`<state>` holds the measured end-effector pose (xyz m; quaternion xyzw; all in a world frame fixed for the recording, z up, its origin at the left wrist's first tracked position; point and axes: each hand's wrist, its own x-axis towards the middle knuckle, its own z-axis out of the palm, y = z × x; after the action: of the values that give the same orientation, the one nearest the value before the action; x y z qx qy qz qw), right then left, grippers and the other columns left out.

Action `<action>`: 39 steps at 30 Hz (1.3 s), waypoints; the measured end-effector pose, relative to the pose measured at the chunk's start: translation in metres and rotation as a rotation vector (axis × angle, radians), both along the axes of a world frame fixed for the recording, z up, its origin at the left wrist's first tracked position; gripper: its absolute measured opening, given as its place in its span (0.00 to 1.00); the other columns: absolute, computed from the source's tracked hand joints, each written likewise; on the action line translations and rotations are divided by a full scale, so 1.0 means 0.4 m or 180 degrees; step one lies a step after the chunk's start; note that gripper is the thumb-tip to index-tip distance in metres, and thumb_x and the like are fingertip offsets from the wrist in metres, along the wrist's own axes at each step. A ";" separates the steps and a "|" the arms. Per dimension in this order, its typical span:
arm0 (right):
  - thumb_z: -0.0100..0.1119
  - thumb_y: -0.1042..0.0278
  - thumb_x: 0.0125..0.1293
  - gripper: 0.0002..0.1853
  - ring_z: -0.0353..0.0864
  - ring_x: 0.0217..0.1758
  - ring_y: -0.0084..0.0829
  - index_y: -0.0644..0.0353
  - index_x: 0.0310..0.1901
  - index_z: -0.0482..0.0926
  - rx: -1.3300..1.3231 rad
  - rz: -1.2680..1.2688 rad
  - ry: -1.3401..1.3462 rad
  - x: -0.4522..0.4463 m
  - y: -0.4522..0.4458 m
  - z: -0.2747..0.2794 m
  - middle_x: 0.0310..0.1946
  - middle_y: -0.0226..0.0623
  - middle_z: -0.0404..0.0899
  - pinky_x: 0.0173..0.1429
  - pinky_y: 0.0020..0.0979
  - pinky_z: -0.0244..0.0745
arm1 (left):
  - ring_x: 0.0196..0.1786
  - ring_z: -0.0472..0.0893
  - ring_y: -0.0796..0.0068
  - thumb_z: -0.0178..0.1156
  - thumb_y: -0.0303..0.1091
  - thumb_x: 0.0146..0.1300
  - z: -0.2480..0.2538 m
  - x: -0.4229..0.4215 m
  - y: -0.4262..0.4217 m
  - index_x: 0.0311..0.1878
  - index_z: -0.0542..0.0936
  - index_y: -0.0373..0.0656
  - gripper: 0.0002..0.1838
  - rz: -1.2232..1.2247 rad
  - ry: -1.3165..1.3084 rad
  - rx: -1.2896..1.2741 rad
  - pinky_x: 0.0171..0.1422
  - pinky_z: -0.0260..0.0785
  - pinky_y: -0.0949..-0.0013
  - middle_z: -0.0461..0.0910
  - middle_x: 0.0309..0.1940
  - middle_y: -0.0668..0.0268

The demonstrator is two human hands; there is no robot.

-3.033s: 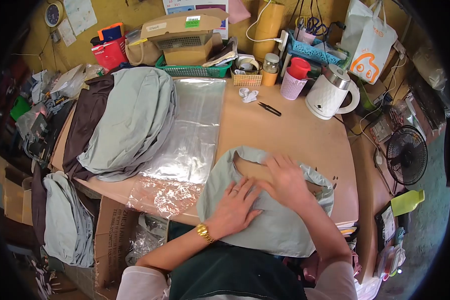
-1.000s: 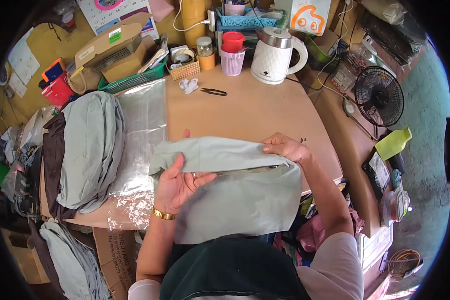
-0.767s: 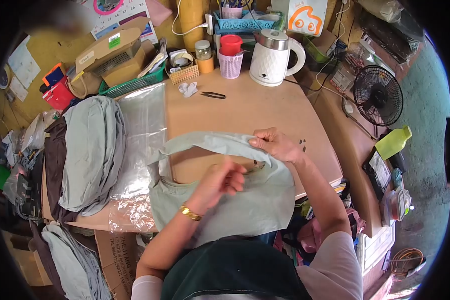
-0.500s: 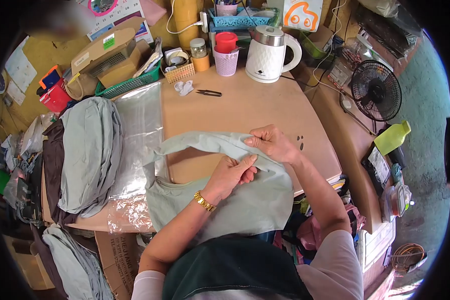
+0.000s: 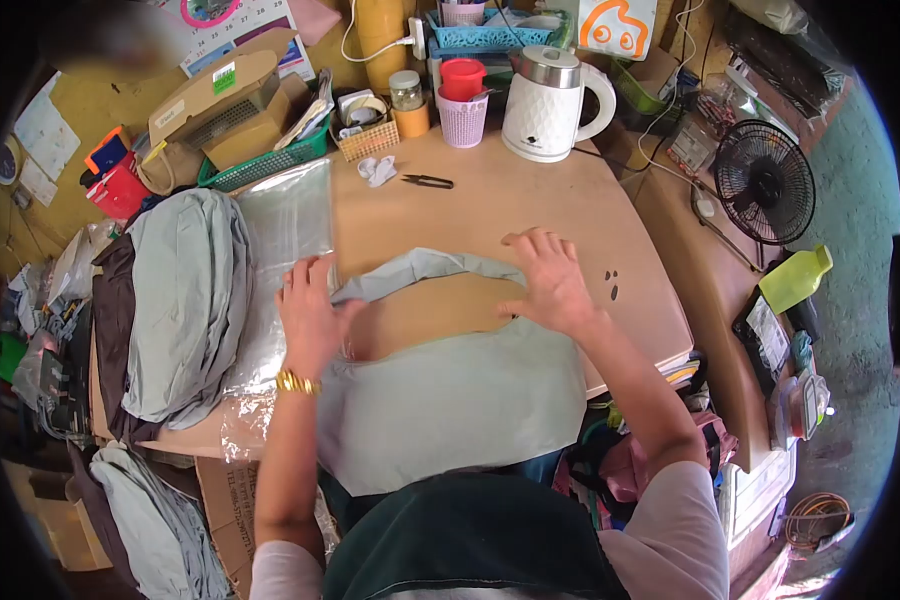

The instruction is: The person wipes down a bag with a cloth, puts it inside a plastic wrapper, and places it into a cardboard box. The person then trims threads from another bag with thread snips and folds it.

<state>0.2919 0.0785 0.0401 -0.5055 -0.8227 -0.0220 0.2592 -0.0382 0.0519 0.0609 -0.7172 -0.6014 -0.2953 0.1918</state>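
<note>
A pale grey-green piece of fabric (image 5: 460,395) lies over the table's front edge, with a long oval opening whose far band arches across the tabletop. At the left end of the opening is my left hand (image 5: 310,315), fingers spread, slightly blurred, a gold watch on the wrist. My right hand (image 5: 555,285) is at the right end, thumb and fingers apart, by the fabric's band. Neither hand grips the fabric; whether the fingertips touch it I cannot tell.
Folded grey fabric (image 5: 185,300) is piled at the left beside clear plastic sheeting (image 5: 288,220). Black thread snips (image 5: 428,181) and a crumpled white scrap (image 5: 376,171) lie further back. A white kettle (image 5: 542,105), baskets and a black fan (image 5: 765,182) stand around the table.
Both hands have let go of the fabric edge they were pinching. My left hand has moved left, and the fabric now lies flatter with its opening spread wide.
</note>
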 end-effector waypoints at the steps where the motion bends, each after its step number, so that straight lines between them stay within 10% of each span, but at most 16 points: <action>1: 0.72 0.61 0.54 0.25 0.77 0.48 0.43 0.60 0.51 0.72 -0.0459 0.0128 -0.0502 -0.002 0.013 -0.014 0.45 0.40 0.79 0.55 0.44 0.70 | 0.48 0.77 0.54 0.70 0.32 0.52 -0.053 -0.067 0.042 0.49 0.76 0.42 0.21 -0.0039 -0.0424 -0.1192 0.50 0.69 0.56 0.78 0.46 0.56; 4: 0.68 0.52 0.57 0.26 0.75 0.54 0.40 0.57 0.52 0.72 -0.1776 -0.0590 -0.0562 0.034 0.093 0.028 0.48 0.39 0.78 0.61 0.47 0.64 | 0.56 0.72 0.47 0.70 0.32 0.53 -0.042 -0.127 0.102 0.55 0.73 0.43 0.26 0.0029 -0.1124 -0.2459 0.57 0.65 0.50 0.73 0.56 0.52; 7: 0.66 0.48 0.58 0.32 0.70 0.64 0.40 0.55 0.59 0.70 0.0067 -0.0383 -0.0157 0.046 0.118 0.048 0.59 0.41 0.73 0.66 0.53 0.60 | 0.66 0.66 0.44 0.68 0.33 0.56 -0.018 -0.070 0.085 0.61 0.70 0.43 0.29 -0.0613 -0.0568 -0.0226 0.65 0.62 0.46 0.67 0.64 0.47; 14: 0.59 0.40 0.61 0.37 0.50 0.79 0.44 0.51 0.67 0.66 -0.0577 0.0672 -0.0835 -0.028 -0.129 0.026 0.73 0.42 0.56 0.77 0.60 0.41 | 0.76 0.54 0.47 0.62 0.60 0.57 -0.051 0.098 -0.220 0.69 0.63 0.43 0.43 -0.1648 0.0466 -0.2515 0.75 0.36 0.33 0.56 0.72 0.48; 17: 0.55 0.34 0.60 0.39 0.49 0.78 0.46 0.54 0.66 0.67 -0.0451 0.0237 -0.1284 0.089 -0.147 -0.027 0.73 0.44 0.56 0.75 0.64 0.41 | 0.78 0.50 0.48 0.63 0.61 0.56 -0.018 0.024 -0.238 0.71 0.61 0.44 0.46 -0.1531 0.0103 -0.2297 0.77 0.31 0.35 0.56 0.74 0.51; 22: 0.66 0.63 0.58 0.22 0.60 0.74 0.45 0.58 0.53 0.72 -0.0591 0.0876 -0.0368 0.147 -0.224 -0.007 0.67 0.41 0.66 0.74 0.55 0.53 | 0.48 0.77 0.61 0.66 0.36 0.56 -0.099 -0.028 -0.275 0.39 0.76 0.47 0.11 -0.2352 -0.0012 -0.1231 0.53 0.68 0.59 0.76 0.51 0.64; 33: 0.66 0.71 0.50 0.12 0.74 0.61 0.41 0.58 0.38 0.79 0.0513 0.1042 -0.0813 0.187 -0.251 -0.079 0.56 0.40 0.76 0.62 0.43 0.68 | 0.58 0.74 0.64 0.65 0.33 0.52 -0.103 -0.055 -0.260 0.32 0.78 0.43 0.07 -0.2450 0.0497 -0.1284 0.60 0.65 0.55 0.74 0.61 0.62; 39: 0.67 0.69 0.47 0.14 0.76 0.51 0.38 0.60 0.37 0.79 0.0780 0.0798 -0.0928 0.174 -0.183 -0.054 0.48 0.38 0.77 0.58 0.43 0.68 | 0.51 0.77 0.62 0.66 0.29 0.49 -0.103 -0.098 -0.180 0.27 0.77 0.42 0.06 -0.2451 0.0777 -0.0759 0.62 0.65 0.55 0.78 0.51 0.61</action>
<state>0.3616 0.0052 0.0185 -0.3556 -0.8990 -0.1622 0.1978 -0.0774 -0.0202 0.0197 -0.9365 -0.2923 -0.1866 0.0529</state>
